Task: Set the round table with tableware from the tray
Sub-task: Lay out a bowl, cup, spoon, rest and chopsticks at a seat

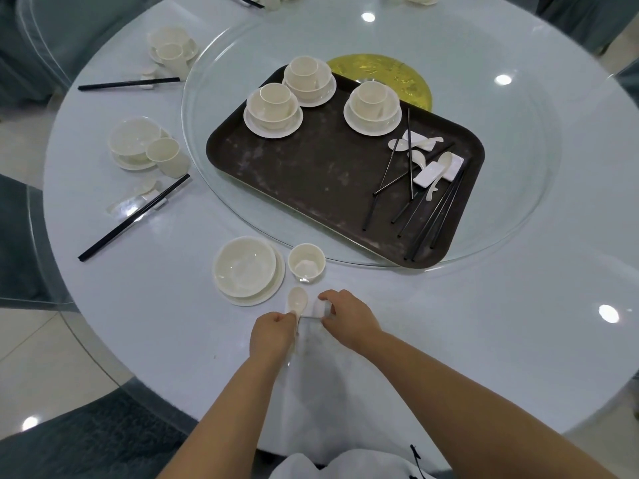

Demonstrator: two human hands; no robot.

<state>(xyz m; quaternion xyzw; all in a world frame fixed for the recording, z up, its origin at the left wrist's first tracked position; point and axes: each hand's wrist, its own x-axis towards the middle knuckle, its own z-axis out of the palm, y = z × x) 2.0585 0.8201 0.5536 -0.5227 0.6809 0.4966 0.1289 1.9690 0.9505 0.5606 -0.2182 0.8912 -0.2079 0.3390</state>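
At the near edge of the round table, my left hand pinches the handle of a white spoon. The spoon's bowl lies on a white rest, whose right end my right hand grips. Just beyond them stand a bowl on a plate and a cup. The dark tray sits on the glass turntable. It carries three stacked cup-bowl-plate sets, plus a jumble of black chopsticks, spoons and rests at its right.
Two laid place settings are on the left: a bowl and cup with chopsticks, and another set farther back. A gold disc shows behind the tray. Chair covers ring the table.
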